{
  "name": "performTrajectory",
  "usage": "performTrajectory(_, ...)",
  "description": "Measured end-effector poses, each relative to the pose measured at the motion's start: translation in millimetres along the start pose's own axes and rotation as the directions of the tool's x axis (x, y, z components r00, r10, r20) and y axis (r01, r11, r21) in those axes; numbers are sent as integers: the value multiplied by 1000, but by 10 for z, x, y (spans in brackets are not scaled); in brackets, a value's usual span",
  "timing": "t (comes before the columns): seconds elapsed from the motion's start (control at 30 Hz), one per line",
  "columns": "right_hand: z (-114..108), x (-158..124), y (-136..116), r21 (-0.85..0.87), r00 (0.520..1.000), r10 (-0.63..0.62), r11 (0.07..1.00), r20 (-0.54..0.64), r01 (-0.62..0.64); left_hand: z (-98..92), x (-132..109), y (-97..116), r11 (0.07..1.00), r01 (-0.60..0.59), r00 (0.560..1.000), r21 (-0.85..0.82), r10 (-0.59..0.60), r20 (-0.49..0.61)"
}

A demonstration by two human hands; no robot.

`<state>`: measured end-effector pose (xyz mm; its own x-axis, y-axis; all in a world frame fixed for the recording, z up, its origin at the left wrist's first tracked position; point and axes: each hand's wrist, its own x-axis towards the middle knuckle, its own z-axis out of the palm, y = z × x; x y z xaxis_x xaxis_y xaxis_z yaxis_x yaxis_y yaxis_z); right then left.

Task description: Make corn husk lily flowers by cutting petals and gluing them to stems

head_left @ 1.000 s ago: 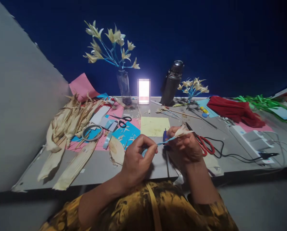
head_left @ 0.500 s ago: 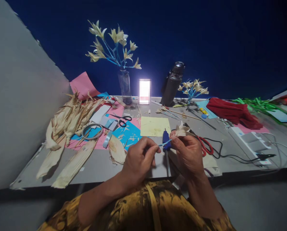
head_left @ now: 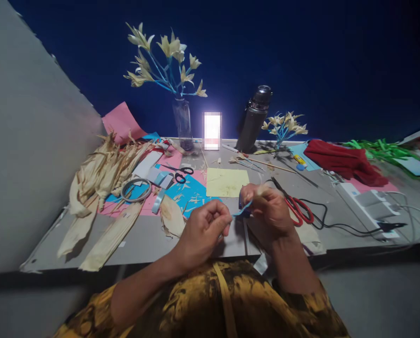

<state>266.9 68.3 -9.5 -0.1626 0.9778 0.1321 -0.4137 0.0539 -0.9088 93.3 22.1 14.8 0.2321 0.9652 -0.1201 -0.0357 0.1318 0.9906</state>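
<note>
Firstly, edges: the tabletop (head_left: 142, 241) ends at a near edge just in front of the person's body. A grey wall closes its left side and a dark blue wall its far side.

Open room: a bare grey band along the near edge, between the long dried husks (head_left: 100, 173) at left and the hands. The middle and far parts are crowded.

Left hand (head_left: 202, 227): closed, thumb and forefinger pinching the near end of a blue strip (head_left: 238, 212), above the near edge at centre.

Right hand (head_left: 270, 212): closed around a husk flower (head_left: 262, 189), of which only pale tips show above the fingers. The blue strip runs from this hand to the left hand. A blue object, possibly a glue gun (head_left: 240, 202), sits just behind the hand, mostly hidden.

Beside the right hand: red-handled scissors (head_left: 300, 212), just right; yellow paper (head_left: 227, 182), just beyond.

Containers: clear vase (head_left: 182, 124), far centre, holding pale blooms (head_left: 165, 56) on blue stems. Dark flask (head_left: 254, 119), right of a glowing phone (head_left: 212, 130), lid on, contents not visible.
</note>
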Motion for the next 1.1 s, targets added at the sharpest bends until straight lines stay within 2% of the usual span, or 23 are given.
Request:
performTrajectory(0.07, -18, -48, 14, -52, 998, 34, 998, -47, -37, -3, -15, -23, 941, -186, 965, 284, 230, -128)
performTrajectory(0.13, -20, -109, 19, -137, 998, 43, 989, -53, -50, -15, -5, -85, 832, -308, 903, 461, 409, -134)
performTrajectory(0.23, 11, -183, 23, -276, 995, -46, 961, -93, 18, -25, 18, -188, 714, -392, 840, 580, 535, -91)
performTrajectory(0.3, 35, -209, 26, -349, 979, -132, 934, -154, 71, -19, 14, -207, 704, -410, 831, 580, 550, -81)
performTrajectory(0.33, 42, -216, 29, -369, 971, -160, 925, -178, 85, -14, 7, -195, 732, -401, 847, 551, 525, -81)
performTrajectory(0.4, 45, -218, 35, -365, 965, -179, 926, -192, 99, -6, -11, -137, 861, -308, 922, 406, 374, -94)
performTrajectory(0.47, 37, -210, 43, -312, 971, -159, 945, -177, 98, -8, -14, -70, 986, -104, 993, 131, 110, -37)
performTrajectory(0.5, 32, -203, 46, -275, 977, -137, 957, -166, 87, -13, -7, -45, 999, 19, 999, -28, -18, 35)
performTrajectory(0.57, 24, -188, 50, -197, 987, -88, 978, -132, 61, -34, 22, -31, 923, 238, 961, -303, -178, 211)
performTrajectory(0.67, 20, -165, 50, -95, 997, -28, 995, -67, 21, -65, 74, -87, 740, 448, 876, -503, -248, 414)
performTrajectory(0.73, 21, -147, 51, -38, 1000, -2, 999, -18, 1, -69, 92, -138, 661, 512, 841, -549, -254, 478)
performTrajectory(0.83, 29, -111, 55, 7, 1000, 1, 1000, 30, -1, -35, 79, -168, 607, 541, 824, -583, -244, 511)
performTrajectory(0.9, 30, -78, 61, 20, 998, -5, 1000, 56, 4, 4, 46, -146, 630, 509, 846, -587, -239, 477)
performTrajectory(0.97, 19, -40, 75, 34, 996, 3, 999, 91, -7, 43, 1, -103, 739, 394, 909, -547, -224, 352)
performTrajectory(1.03, -9, -8, 101, 55, 993, 31, 998, 113, -38, 68, -50, -59, 906, 196, 979, -375, -157, 132)
performTrajectory(1.07, -27, 0, 116, 74, 992, 51, 995, 115, -60, 73, -73, -44, 968, 84, 996, -236, -83, 11)
performTrajectory(1.1, -44, 1, 132, 90, 991, 74, 992, 109, -84, 72, -94, -35, 997, -23, 996, -80, 16, -87)
